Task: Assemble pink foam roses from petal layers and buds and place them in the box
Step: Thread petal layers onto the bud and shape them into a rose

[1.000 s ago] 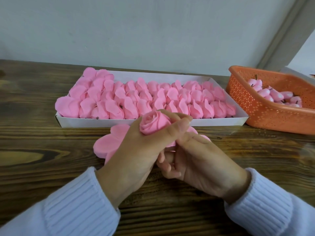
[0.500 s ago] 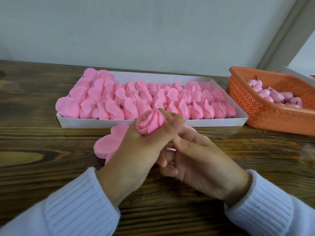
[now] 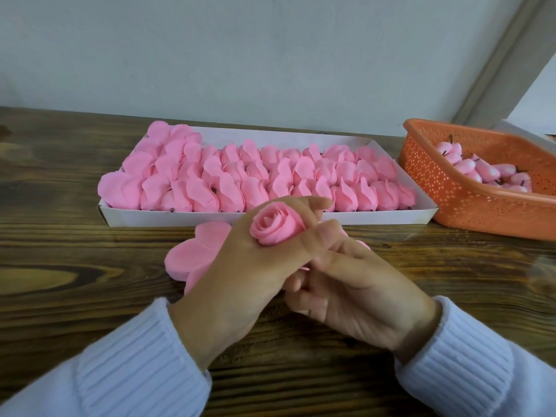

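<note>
A pink foam rose (image 3: 275, 225) sits between the thumb and fingers of my left hand (image 3: 240, 275), its spiral centre facing up towards me. My right hand (image 3: 355, 293) is tucked under and behind the left, fingers curled around the rose's hidden base. A stack of flat pink petal layers (image 3: 192, 257) lies on the table just left of my hands, partly covered by the left wrist. Behind them stands the white box (image 3: 168, 216), packed with several rows of pink roses (image 3: 261, 179).
An orange perforated basket (image 3: 469, 203) with several pink buds (image 3: 481, 170) stands at the right, touching the box's corner. The wooden table (image 3: 60, 266) runs up to a pale wall. White knitted sleeves cover both forearms at the bottom.
The rose has tilted and turned in my left hand, now showing more of its spiral. The left index finger has stretched out behind it. My right hand has shifted slightly beneath.
</note>
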Demonstrator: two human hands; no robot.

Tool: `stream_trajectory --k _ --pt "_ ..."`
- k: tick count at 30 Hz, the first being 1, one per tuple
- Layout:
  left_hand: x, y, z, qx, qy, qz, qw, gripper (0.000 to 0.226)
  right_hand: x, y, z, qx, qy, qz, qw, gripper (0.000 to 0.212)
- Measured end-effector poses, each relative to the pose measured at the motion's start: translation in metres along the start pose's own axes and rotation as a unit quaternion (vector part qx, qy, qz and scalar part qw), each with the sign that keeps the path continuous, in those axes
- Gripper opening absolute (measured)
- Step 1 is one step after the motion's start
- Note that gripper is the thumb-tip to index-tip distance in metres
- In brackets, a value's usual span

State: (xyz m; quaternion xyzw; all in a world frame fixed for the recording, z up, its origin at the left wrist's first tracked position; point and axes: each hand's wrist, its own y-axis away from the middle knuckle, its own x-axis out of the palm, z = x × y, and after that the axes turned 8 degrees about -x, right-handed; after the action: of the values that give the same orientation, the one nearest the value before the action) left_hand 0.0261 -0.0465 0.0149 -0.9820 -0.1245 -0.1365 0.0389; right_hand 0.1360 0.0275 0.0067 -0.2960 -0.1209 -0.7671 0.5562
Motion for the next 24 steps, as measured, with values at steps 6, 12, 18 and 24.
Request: stream_trajectory --k 6,12,18,24 --pt "0.0025 0.0026 -0.0028 -0.016 0.004 -0.008 1.0 0.021 0.0022 -0.0011 -0.0001 0.019 0.035 -0.005 0.999 0.026" --pt "0.0034 0.0009 -0.0042 -0.031 0.041 -0.037 0.998 0.032 0.0033 -0.0013 -0.0008 0.004 0.033 -0.018 0.999 0.025" --pt "0.0024 0.0015 -0.0035 -0.018 0.042 -0.004 0.999 0.026 0.0051 -0.0019 -0.0005 0.027 0.038 -0.029 0.999 0.025" --pt "-0.0013 -0.0012 0.0023 -0.009 0.008 -0.025 1.0 0.036 0.0071 -0.0015 0.0028 0.007 0.004 0.005 1.0 0.025"
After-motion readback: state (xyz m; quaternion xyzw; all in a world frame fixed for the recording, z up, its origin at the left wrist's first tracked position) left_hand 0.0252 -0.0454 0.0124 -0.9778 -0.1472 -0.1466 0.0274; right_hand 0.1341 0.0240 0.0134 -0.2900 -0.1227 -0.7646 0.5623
